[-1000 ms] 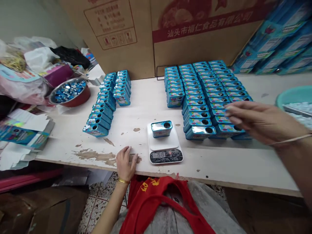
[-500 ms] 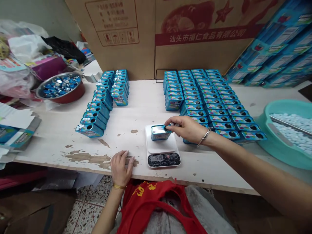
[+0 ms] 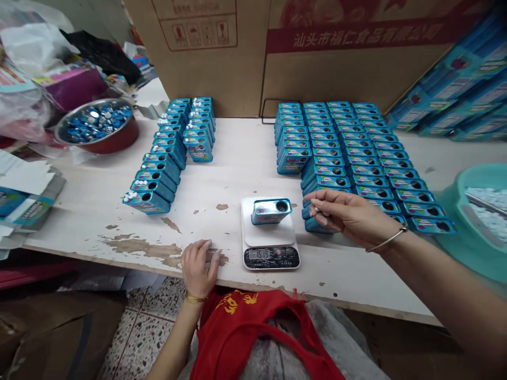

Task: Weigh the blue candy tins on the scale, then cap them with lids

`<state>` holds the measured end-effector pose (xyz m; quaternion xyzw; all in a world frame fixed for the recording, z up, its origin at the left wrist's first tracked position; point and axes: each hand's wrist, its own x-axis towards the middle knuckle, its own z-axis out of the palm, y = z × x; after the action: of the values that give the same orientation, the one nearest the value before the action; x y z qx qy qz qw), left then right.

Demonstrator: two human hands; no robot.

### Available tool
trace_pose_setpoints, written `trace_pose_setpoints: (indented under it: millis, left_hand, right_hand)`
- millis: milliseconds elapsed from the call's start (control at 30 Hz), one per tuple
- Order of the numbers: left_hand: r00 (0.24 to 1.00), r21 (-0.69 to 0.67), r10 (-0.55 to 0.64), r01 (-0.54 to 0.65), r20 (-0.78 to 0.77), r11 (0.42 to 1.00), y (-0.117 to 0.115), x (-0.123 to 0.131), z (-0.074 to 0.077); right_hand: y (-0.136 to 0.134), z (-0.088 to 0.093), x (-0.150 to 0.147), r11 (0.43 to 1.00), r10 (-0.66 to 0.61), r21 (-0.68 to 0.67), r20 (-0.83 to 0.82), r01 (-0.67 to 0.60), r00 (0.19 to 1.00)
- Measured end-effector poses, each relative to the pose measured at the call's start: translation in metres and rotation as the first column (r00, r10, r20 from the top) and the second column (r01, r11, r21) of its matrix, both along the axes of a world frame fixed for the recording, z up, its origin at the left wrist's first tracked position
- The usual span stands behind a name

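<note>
A blue tin (image 3: 271, 211) with a round dark hole in its shiny top stands on the white digital scale (image 3: 269, 236), whose display seems to read 15.19. To the right of it, my right hand (image 3: 344, 214) is in the air, fingers closed around a few small white candies (image 3: 321, 212). It hovers over the front of the blue tin rows (image 3: 331, 181). My left hand (image 3: 199, 268) lies on the table's front edge, left of the scale, fingers loosely apart and holding nothing.
At left, more blue tins (image 3: 152, 174) stand in two rows with white candies on top. Behind them is a metal bowl (image 3: 129, 132) of shiny caps. A turquoise basin (image 3: 455, 211) of white candies stands at right. Large cardboard boxes (image 3: 214, 79) back the table (image 3: 229, 153).
My right hand has moved away from the tin's hole to the right, candies in its fingers. The tin stays on the scale. The view has shifted slightly; my left hand stays put.
</note>
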<state>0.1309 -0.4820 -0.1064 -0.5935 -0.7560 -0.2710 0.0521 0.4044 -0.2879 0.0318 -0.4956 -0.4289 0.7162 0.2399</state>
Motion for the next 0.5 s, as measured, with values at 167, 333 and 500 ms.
trace_pose_setpoints:
  millis: [167, 333, 500]
  left_hand:
    - [1.0, 0.015, 0.002, -0.001, -0.025, 1.0, 0.0, 0.0, 0.0]
    - [0.999, 0.034, -0.005, 0.007, -0.048, 0.999, 0.001, 0.0, 0.0]
    - [0.999, 0.033, -0.001, 0.002, -0.04, 0.999, 0.002, 0.0, 0.0]
  right_hand:
    - [-0.001, 0.004, -0.015, 0.971, 0.165, 0.165, 0.062, -0.173, 0.984]
    - [0.004, 0.004, -0.038, 0.884, 0.269, 0.324, 0.236, -0.337, 0.934]
    - [0.009, 0.005, -0.038, 0.905, 0.21, 0.338, 0.174, -0.258, 0.962]
